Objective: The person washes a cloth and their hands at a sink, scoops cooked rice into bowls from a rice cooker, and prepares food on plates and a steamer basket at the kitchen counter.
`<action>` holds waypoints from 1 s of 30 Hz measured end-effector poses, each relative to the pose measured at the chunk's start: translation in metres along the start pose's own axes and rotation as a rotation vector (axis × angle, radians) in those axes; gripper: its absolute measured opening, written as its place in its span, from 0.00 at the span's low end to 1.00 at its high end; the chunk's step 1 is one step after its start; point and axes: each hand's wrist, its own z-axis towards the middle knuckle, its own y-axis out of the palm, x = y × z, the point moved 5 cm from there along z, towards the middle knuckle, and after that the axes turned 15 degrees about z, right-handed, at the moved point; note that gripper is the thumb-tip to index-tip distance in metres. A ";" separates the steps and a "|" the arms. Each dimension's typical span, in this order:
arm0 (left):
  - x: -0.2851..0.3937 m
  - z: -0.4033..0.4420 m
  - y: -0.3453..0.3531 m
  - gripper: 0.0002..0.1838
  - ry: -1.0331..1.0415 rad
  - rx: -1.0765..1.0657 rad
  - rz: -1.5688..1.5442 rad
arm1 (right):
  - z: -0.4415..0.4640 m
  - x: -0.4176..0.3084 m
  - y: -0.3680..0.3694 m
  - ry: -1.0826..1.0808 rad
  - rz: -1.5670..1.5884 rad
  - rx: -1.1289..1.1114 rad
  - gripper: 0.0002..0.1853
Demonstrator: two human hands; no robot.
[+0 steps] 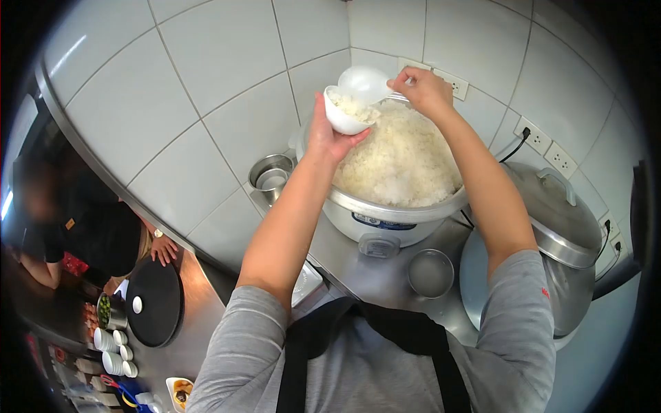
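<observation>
Over the left edge of a big rice cooker (392, 219), my left hand (330, 134) holds a small white bowl (344, 122) tilted to the right, with rice in it. My right hand (421, 88), fingers pinched, grips a translucent white scoop (365, 84) at its right end. The scoop is just above the bowl; whether they touch is hard to tell. Cooked white rice (399, 162) is heaped inside the cooker, below both hands.
Metal containers (270, 177) stand left of the cooker, a round metal bowl (431, 273) in front. A lidded pot (551, 213) is at right, near wall sockets. At left, a person (89, 206) rests a hand near a black round lid (154, 301) and stacked white cups.
</observation>
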 end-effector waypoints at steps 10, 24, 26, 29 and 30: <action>0.015 -0.006 -0.019 0.34 0.184 -0.048 -0.029 | -0.008 0.029 0.030 0.047 0.310 0.057 0.12; 0.029 -0.006 -0.054 0.33 0.151 0.343 0.149 | -0.031 0.011 0.033 -0.154 -0.284 -0.181 0.11; 0.035 -0.023 -0.057 0.34 0.114 0.372 0.103 | -0.035 0.019 0.027 -0.269 -0.738 -0.220 0.12; 0.038 -0.034 -0.071 0.35 0.124 0.363 0.102 | -0.067 -0.002 0.055 -0.555 -0.683 -0.269 0.11; 0.038 -0.036 -0.074 0.35 0.130 0.381 0.086 | -0.081 -0.013 0.063 -0.578 -0.671 -0.343 0.10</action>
